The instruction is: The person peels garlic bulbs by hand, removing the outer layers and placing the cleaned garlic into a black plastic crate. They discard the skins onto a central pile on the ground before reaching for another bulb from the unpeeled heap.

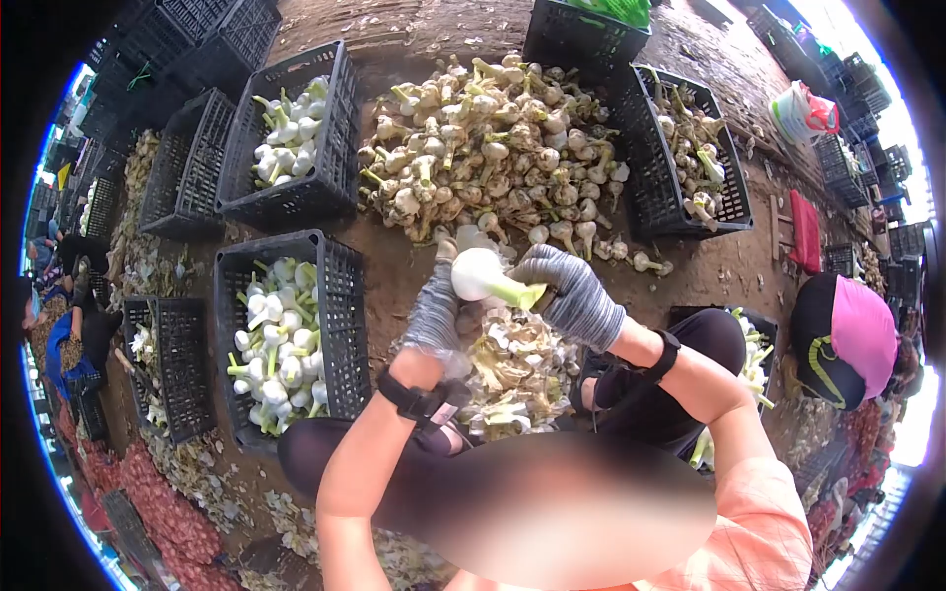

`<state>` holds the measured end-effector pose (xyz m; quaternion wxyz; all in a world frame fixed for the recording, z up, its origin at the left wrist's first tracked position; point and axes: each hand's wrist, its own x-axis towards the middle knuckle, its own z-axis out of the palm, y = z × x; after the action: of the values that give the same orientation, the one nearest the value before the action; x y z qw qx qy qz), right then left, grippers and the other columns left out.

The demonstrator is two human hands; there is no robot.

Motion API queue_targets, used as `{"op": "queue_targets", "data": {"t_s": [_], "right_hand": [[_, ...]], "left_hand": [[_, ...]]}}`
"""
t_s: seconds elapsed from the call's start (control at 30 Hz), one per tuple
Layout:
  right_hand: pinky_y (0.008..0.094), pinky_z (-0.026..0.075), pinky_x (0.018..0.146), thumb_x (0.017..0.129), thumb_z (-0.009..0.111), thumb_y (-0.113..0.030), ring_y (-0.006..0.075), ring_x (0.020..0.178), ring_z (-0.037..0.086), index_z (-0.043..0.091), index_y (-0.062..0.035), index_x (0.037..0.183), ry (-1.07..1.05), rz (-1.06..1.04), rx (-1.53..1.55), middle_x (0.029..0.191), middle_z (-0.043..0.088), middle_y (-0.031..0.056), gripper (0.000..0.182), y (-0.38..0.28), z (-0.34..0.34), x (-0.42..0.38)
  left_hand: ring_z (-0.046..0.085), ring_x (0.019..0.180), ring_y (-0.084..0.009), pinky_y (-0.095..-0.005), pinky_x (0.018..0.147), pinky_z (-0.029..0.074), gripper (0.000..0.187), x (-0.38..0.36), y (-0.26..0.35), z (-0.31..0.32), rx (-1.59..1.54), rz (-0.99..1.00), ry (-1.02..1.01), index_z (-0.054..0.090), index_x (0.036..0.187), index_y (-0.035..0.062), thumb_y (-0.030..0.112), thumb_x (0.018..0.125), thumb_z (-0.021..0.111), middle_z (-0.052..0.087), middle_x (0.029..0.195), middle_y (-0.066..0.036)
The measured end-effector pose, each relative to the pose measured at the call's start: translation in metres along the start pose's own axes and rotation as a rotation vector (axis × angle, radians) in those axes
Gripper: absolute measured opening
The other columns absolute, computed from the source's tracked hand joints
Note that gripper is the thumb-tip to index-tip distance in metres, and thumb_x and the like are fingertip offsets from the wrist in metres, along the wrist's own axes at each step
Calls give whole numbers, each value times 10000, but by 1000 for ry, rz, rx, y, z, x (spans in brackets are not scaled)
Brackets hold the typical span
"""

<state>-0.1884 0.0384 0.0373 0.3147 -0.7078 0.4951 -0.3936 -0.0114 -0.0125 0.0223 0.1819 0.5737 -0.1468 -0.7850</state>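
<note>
On the left side, red mesh sacks (pixel 169 512) are lying on the ground. Nearer to the person stand an upper black crate (pixel 294 204) and a lower black crate (pixel 345 330), both containing white, cleaned garlic bulbs with green stems. Then comes the left hand (pixel 434 307) in a grey glove, at the left side of a white garlic bulb (pixel 479 274). Its fingers are partly hidden, so one cannot tell how firmly they are closed. The bulb is above a heap of loose skins (pixel 522 366), its green stem pointing to the right. Behind it spreads a big pile of soiled garlic (pixel 493 148). The right hand (pixel 579 295), also gloved, has its fingers bent closed on the stem. Further right, a black crate (pixel 647 169) holds more soiled garlic, and a red object (pixel 805 231), perhaps a seat, is near it.
</note>
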Motion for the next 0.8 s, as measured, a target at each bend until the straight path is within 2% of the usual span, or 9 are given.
{"op": "queue_targets", "data": {"t_s": [0.07, 0.13, 0.17, 0.3, 0.4, 0.47, 0.53, 0.63, 0.8], "right_hand": [[307, 465, 642, 686, 566, 40, 255, 698, 591, 592, 8, 923, 130, 139, 53, 760, 588, 142, 240, 6, 2, -2], [311, 459, 669, 706, 548, 25, 257, 750, 586, 567, 37, 923, 212, 383, 220, 829, 576, 154, 218, 13, 4, -6], [311, 459, 669, 706, 548, 25, 257, 750, 586, 567, 37, 923, 212, 383, 219, 829, 576, 154, 218, 15, 4, -6], [310, 447, 742, 720, 493, 19, 249, 844, 551, 548, 63, 955, 178, 137, 139, 988, 532, 168, 245, 3, 7, -2], [302, 455, 746, 724, 461, 10, 233, 824, 555, 544, 57, 1011, 146, 100, 172, 960, 550, 155, 302, -1, 7, -6], [280, 462, 697, 765, 458, -24, 224, 779, 579, 536, 56, 1038, 160, 389, 369, 881, 590, 127, 295, 11, 9, -13], [281, 508, 640, 790, 450, -37, 214, 718, 604, 540, 71, 1033, 139, 368, 373, 809, 611, 109, 281, 9, 8, -10], [352, 587, 561, 768, 478, -1, 241, 673, 645, 551, 74, 1002, 239, 690, 990, 817, 624, 153, 257, 6, -2, -2], [297, 496, 426, 791, 469, -79, 177, 546, 584, 550, 29, 897, 142, 1016, 1170, 711, 591, 101, 172, 22, -6, 3]], "left_hand": [[469, 396, -97, -200, 377, 401, 528, -8, -11, 5, -71, 48, 54, 601, 971, 114, 604, 799, 504, 541, 574, 15], [539, 531, -88, -222, 479, 468, 433, -18, -21, 7, 2, 755, -52, 539, 1120, 78, 385, 823, 607, 567, 708, 10], [548, 677, -79, -243, 587, 483, 486, -24, -26, 11, 28, 879, -108, 460, 1221, 55, 179, 796, 661, 550, 863, 1], [503, 829, -62, -206, 707, 433, 512, -15, -31, 17, 381, 1123, -97, 485, 1166, 58, 217, 745, 731, 506, 944, 20], [502, 832, -59, -203, 706, 439, 463, -9, -28, 9, 380, 980, -93, 511, 1104, 66, 238, 740, 738, 523, 944, 13], [509, 840, -55, -195, 711, 447, 407, -4, -30, 4, 315, 906, -144, 515, 1076, 69, 227, 761, 720, 542, 953, 1], [519, 844, -50, -188, 696, 460, 414, -5, -26, 3, 243, 743, -250, 501, 1102, 62, 224, 779, 702, 549, 972, -6], [554, 863, -82, -206, 691, 483, 386, -10, -23, -1, 163, 693, -331, 499, 1115, 55, 236, 814, 660, 562, 1002, -25], [570, 920, -135, -251, 759, 488, 429, -11, -19, -10, 82, 649, -538, 507, 1115, 33, 295, 808, 655, 570, 1007, -43]]}}
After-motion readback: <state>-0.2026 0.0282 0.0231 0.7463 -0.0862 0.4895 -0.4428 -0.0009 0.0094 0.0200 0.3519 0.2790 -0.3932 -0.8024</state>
